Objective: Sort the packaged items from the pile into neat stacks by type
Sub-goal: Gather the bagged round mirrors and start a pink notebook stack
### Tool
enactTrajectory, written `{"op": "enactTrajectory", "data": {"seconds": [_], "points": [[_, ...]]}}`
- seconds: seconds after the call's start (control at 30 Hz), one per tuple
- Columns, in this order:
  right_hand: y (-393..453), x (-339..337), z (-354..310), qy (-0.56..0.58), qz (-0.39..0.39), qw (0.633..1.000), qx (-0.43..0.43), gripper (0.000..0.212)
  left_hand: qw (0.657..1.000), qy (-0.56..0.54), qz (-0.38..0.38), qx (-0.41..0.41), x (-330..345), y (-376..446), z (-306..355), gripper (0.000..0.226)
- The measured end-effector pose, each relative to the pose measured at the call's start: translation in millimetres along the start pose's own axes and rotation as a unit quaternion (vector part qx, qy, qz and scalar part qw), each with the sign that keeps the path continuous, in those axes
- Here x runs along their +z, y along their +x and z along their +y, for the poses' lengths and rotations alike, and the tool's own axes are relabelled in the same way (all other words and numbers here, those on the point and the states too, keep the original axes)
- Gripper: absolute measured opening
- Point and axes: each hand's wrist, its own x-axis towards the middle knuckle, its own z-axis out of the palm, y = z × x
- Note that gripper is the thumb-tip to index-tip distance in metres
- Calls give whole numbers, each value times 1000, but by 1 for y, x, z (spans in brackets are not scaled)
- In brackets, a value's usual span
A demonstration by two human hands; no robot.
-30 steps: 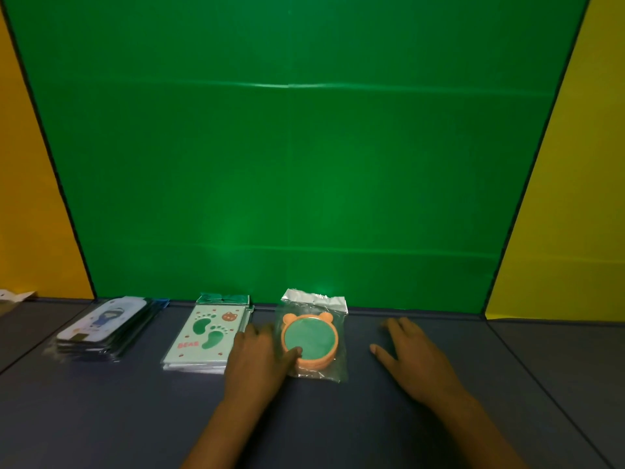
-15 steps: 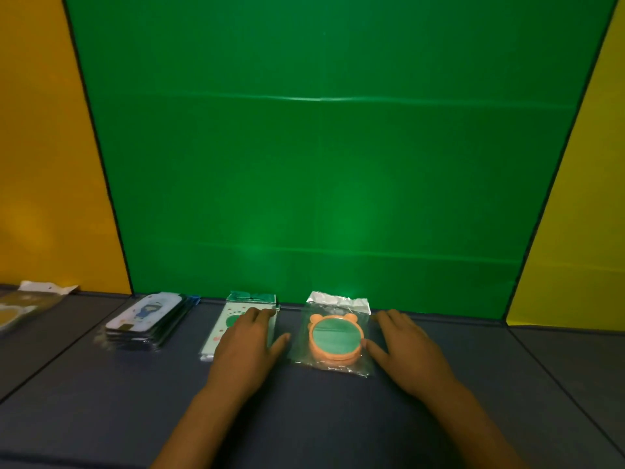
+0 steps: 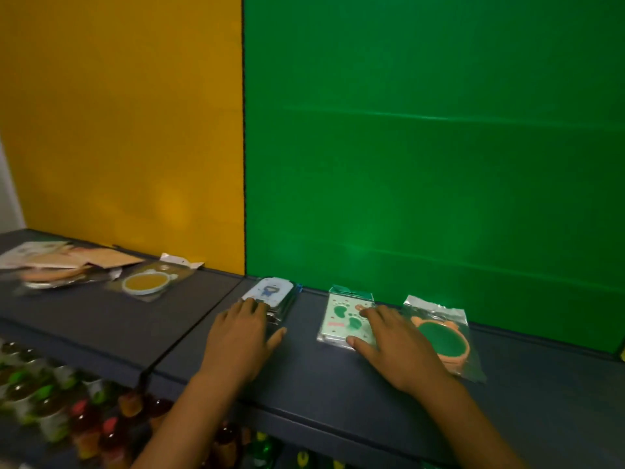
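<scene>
Three sorted stacks lie along the back of the dark shelf: a stack of white packets with a blue figure (image 3: 274,292), a stack of footprint cards (image 3: 341,318), and a bagged orange round item with a green face (image 3: 444,340). My left hand (image 3: 241,336) lies flat with its fingertips on the near end of the blue-figure stack. Fingers spread, my right hand (image 3: 394,346) rests over the right side of the footprint cards and the left edge of the orange item. The unsorted pile (image 3: 54,265) sits far left, with a bagged yellow round item (image 3: 150,282) beside it.
A green panel and a yellow panel stand right behind the shelf (image 3: 101,319). Below the shelf's front edge at lower left are several small bottles with coloured caps (image 3: 50,401). A seam runs between two shelf sections near my left hand.
The view has swung left, bringing the pile into sight. My left hand moved from the footprint cards to the blue-figure stack; my right hand shifted left onto the footprint cards.
</scene>
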Motion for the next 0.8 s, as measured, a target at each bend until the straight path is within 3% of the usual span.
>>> {"op": "enactTrajectory", "data": {"seconds": [0.5,0.8], "points": [[61,42,-220,35,-5,991,-127,64,995,17,14,-99,-35,-75,-219,64],[130,80,-288,65,-27,982,-175,64,986,11,16,-164,-22,-63,-300,60]]}}
